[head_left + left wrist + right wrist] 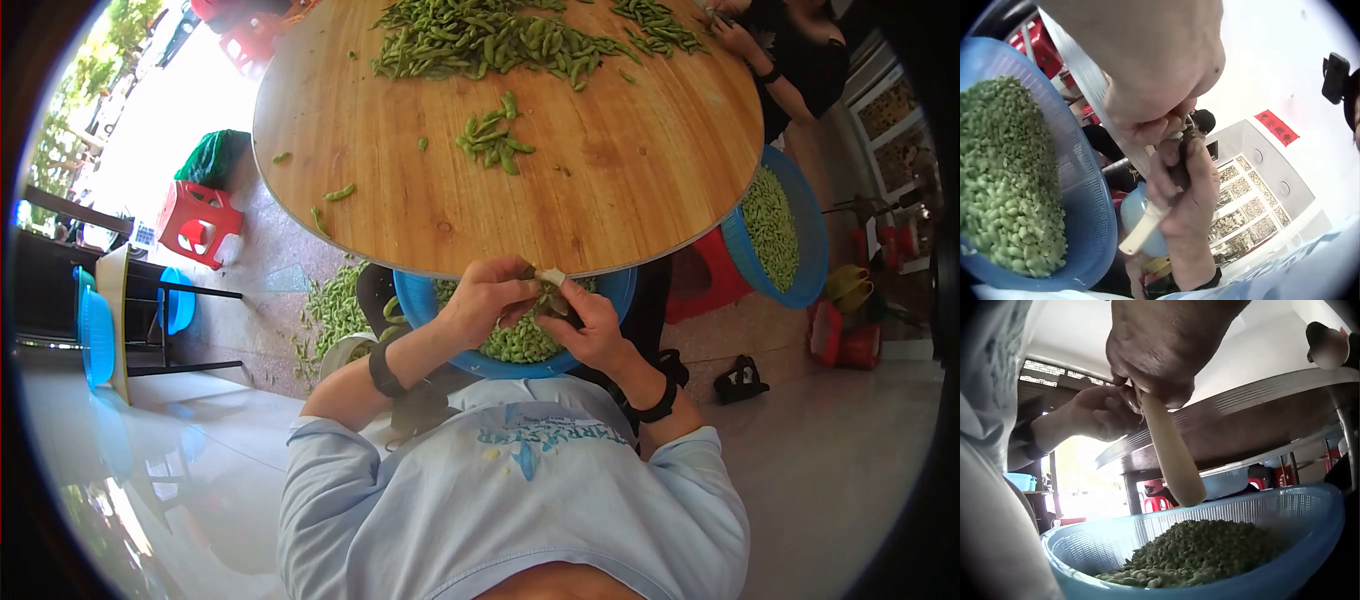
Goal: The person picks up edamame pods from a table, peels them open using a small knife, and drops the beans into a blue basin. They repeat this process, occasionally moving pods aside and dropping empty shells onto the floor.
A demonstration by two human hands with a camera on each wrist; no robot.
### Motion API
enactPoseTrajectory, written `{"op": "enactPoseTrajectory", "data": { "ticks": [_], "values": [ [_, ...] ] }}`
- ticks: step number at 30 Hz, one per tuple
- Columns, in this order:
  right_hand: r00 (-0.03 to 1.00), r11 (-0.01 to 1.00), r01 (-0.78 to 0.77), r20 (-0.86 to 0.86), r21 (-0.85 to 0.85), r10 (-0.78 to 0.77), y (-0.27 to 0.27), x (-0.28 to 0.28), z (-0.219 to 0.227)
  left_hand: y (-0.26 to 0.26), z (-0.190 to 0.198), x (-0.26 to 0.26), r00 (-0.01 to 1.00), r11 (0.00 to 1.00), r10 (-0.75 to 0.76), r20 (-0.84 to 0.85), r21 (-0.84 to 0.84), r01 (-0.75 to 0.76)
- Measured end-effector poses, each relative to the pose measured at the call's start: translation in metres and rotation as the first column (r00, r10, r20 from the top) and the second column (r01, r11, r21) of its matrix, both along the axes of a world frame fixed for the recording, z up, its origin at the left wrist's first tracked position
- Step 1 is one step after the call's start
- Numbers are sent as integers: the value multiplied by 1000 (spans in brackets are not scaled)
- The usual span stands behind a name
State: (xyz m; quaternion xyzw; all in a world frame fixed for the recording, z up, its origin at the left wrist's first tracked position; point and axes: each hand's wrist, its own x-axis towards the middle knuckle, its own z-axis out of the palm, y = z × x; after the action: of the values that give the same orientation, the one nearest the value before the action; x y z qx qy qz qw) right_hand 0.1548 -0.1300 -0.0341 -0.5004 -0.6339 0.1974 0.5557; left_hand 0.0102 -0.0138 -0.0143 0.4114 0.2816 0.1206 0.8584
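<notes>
My left hand (484, 302) and right hand (590, 325) meet over a blue basket (625, 290) of shelled green beans (520, 345), close to the table's near edge. A smooth cream handle (1172, 453) sticks down out of my right hand (1160, 353), whose fingers are curled round it; it belongs to a small tool whose working end is hidden by the fingers. In the left wrist view the same handle (1142, 232) shows a hole near its end. My left fingertips pinch a small greenish pod (1175, 135), mostly covered, right against the right fingers.
Green pods (480, 45) are heaped on the round wooden table (350, 120), with a small pile (492, 140) nearer. Another person's hand (735, 38) is at the right. More pods (335, 310) lie on the floor. A second blue basin (808, 245) of beans stands right.
</notes>
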Motion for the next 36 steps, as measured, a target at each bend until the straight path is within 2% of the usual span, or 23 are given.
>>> {"op": "enactPoseTrajectory", "data": {
  "ticks": [1,2,4,8,9,10,11,12,14,15,17,18,20,21,22,24,26,27,29,32,33,35,36],
  "values": [
    [997,996,55,-42,-76,-58,-2,-2,2,0,-1,0,1000,999,-20,-2,45,20],
    [997,996,55,-42,-75,-58,-1,-2,-2,1,-1,2,999,995,-43,-2,93,43],
    [984,984,173,-38,-50,-175,3,-1,-8,-1,3,1,999,990,-44,-18,137,46],
    [991,984,130,-21,-125,-133,1,2,-1,0,7,-16,997,962,-29,-67,270,46],
    [993,983,118,-4,-139,-120,-1,6,-2,5,18,-23,989,787,95,-114,617,-5],
    [994,982,108,13,-155,-107,-4,9,-3,12,28,-34,968,491,226,-111,871,-15],
    [994,983,108,13,-150,-107,-6,11,-2,29,30,-47,930,144,345,-126,986,81],
    [998,977,67,-6,-200,-69,-9,11,-1,48,32,-56,885,-209,457,-94,955,210],
    [999,969,24,-27,-245,-32,-12,10,-1,72,48,-61,739,-396,651,-173,753,526],
    [999,968,1,-42,-251,-12,-10,9,0,81,51,-56,737,-401,655,-165,751,525],
    [999,968,-21,-54,-251,7,-3,6,3,99,57,-40,836,-222,527,-150,926,306],
    [998,965,-31,-63,-259,16,-1,3,5,110,56,-28,836,-221,528,-146,927,302],
    [997,961,-46,-64,-273,29,1,0,7,136,43,-3,951,-254,268,-154,941,224],
    [997,965,-50,-63,-256,35,2,-1,7,148,30,7,950,-251,274,-147,943,219],
    [997,970,-55,-61,-237,41,3,-1,7,160,15,17,937,-294,293,-187,915,275],
    [996,963,-48,-79,-266,27,0,3,8,171,9,26,921,-334,319,-221,884,328],
    [994,953,-38,-105,-300,6,-2,6,7,174,9,30,901,-218,319,-294,902,372],
    [991,956,-28,-134,-293,-12,-4,7,6,170,13,28,901,-216,318,-296,902,373],
    [985,960,-13,-166,-281,-36,-6,8,5,163,25,20,869,97,235,-436,900,426],
    [979,954,-21,-198,-300,-41,-6,10,3,149,32,6,884,4,242,-399,912,411],
    [974,950,-47,-225,-308,-25,-5,9,2,148,26,1,882,3,243,-403,910,415],
    [967,948,-71,-253,-311,-11,-3,7,3,149,10,-8,931,-180,276,-237,939,293],
    [899,922,-166,-437,-351,-4,-2,5,7,143,12,-9,933,-186,271,-238,938,293]
  ]
}}
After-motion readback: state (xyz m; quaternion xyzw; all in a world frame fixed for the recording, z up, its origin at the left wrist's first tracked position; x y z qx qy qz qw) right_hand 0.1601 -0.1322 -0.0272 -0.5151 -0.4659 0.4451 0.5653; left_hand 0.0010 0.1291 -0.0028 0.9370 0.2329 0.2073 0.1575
